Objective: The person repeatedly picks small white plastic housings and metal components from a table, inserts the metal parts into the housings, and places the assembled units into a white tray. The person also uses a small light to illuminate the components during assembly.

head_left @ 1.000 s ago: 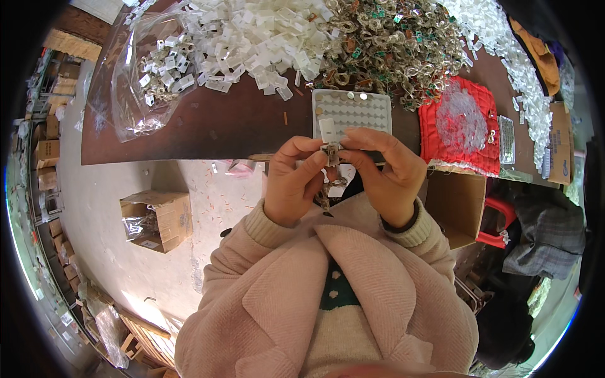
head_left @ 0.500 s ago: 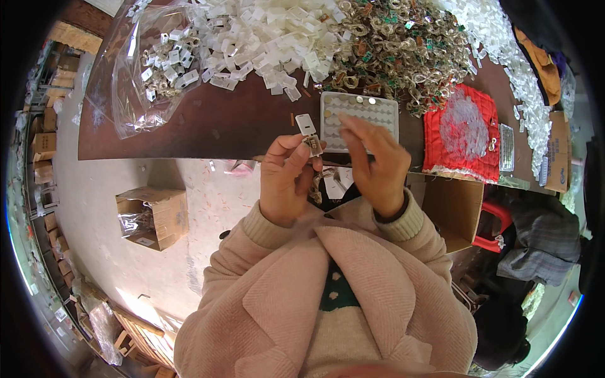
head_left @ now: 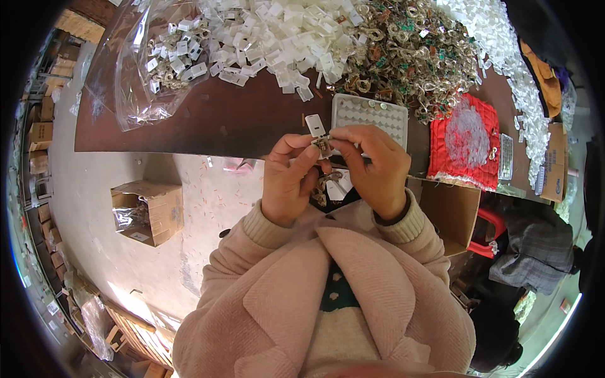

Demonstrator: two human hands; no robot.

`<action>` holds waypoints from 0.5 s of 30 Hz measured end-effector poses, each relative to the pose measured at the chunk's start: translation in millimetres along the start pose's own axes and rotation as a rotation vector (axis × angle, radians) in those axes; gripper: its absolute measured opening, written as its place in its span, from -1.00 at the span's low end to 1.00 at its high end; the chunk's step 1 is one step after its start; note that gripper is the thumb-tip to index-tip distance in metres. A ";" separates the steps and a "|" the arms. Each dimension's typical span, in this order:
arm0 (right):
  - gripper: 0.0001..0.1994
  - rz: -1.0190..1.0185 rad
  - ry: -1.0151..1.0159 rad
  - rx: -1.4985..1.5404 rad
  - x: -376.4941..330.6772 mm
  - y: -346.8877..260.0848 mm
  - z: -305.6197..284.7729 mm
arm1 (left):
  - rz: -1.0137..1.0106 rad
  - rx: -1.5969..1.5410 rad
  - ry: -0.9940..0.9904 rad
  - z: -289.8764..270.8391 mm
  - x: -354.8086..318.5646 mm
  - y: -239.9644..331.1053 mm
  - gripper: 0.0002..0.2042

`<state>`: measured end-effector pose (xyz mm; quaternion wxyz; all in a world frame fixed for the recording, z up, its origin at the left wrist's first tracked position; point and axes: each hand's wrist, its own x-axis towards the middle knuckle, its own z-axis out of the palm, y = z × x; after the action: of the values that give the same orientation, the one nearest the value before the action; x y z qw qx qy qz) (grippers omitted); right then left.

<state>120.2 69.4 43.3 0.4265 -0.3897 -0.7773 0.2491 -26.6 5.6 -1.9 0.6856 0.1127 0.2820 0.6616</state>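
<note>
My left hand [head_left: 288,179] pinches a small white hinged plastic case [head_left: 315,124] in front of my chest. Its lid stands up away from me, and small parts show in its lower half. A coil of thin clear wire [head_left: 320,191] hangs below the case, by my left fingers. My right hand [head_left: 381,167] is closed, thumb and forefinger together at the case's right edge; anything between them is too small to make out. Just beyond my right hand lies a pale ridged tray [head_left: 396,129] with a few round button cells [head_left: 373,106] along its far side.
White plastic cases [head_left: 277,44] heap at the table's far side, beside a pile of wired circuit parts [head_left: 416,57]. A clear bag [head_left: 135,94] of assembled pieces lies left. Red cloth [head_left: 441,148] with clear bits lies right. Cardboard boxes [head_left: 165,211] stand below the table edge.
My right hand has come left from over the tray to the open case, its fingers now closed together. The left hand still holds the case. The view has shifted slightly.
</note>
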 end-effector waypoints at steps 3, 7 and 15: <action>-0.81 -0.027 0.010 0.034 -3.9 -6.9 -0.2 | -0.033 -0.003 -0.072 -0.6 -1.8 1.3 -0.87; -0.81 -0.009 -0.054 0.088 -5.2 -7.7 -6.9 | -0.080 -0.056 -0.084 -2.2 -5.9 0.3 -0.89; -0.74 -0.140 -0.050 0.054 -18.3 -13.4 -17.8 | -0.074 -0.103 -0.047 1.7 -12.2 -6.2 -0.88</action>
<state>136.3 47.7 53.5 0.4336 -0.3165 -0.8060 0.2493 -20.0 -6.4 -0.9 0.7210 0.0822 0.2354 0.6465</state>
